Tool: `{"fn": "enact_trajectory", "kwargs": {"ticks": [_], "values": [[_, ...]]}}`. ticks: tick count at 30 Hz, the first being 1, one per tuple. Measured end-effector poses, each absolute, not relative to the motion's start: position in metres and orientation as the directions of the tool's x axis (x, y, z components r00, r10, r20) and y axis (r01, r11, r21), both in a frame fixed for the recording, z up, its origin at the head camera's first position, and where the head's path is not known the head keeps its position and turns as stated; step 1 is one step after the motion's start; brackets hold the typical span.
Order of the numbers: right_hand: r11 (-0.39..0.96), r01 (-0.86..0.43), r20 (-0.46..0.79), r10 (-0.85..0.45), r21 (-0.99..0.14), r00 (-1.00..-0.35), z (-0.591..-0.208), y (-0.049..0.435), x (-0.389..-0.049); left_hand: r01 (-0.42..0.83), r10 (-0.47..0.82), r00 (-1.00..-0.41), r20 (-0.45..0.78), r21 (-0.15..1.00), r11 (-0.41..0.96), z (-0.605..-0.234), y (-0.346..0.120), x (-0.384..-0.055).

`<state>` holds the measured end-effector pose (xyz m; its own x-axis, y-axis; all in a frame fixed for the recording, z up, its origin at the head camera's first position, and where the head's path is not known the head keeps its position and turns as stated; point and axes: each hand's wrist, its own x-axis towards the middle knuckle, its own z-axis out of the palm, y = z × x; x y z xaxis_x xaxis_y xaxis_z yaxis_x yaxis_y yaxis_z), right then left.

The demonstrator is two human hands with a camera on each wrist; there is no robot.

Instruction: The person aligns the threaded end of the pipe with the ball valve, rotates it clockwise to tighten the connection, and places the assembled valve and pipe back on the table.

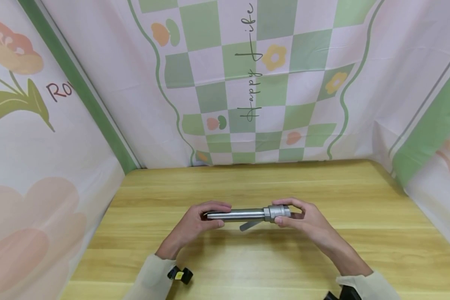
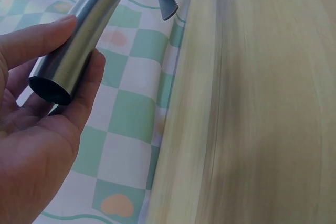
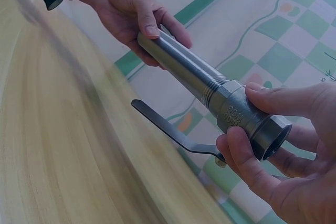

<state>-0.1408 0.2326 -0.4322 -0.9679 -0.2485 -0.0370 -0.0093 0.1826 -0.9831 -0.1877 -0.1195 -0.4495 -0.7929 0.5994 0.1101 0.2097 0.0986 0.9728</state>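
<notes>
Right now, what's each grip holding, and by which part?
The left grip holds a metal pipe near its open end; the right grip holds the attached valve by its body.

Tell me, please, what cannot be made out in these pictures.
- Left wrist view: most of the valve, cut by the top edge.
- Left wrist view: inside of the pipe, in shadow.
- Head view: joint of the lever, hidden beneath the valve.
- Right wrist view: part of the right hand, beyond the right edge.

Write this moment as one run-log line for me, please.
left grip: holds pipe by open end; right grip: holds valve; pipe: meets valve, threads partly showing; lever: beside pipe; both: held above table
</notes>
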Motion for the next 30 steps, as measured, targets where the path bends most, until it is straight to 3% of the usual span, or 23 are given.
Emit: {"fn": "enact_trajectory", "kwargs": {"ticks": [9, 30], "values": [[0.184, -0.009, -0.038, -0.252, -0.983, -0.967, -0.4313, 0.2323, -0.1408, 0.164, 0.584, -0.810, 0.051, 0.976, 0.141, -0.4474, -0.1206, -0.1889], [0.183, -0.011, -0.037, -0.255, -0.983, -0.966, -0.4308, 0.2312, -0.1403, 0.161, 0.596, -0.802, 0.047, 0.977, 0.140, -0.4507, -0.1227, -0.1910]]}}
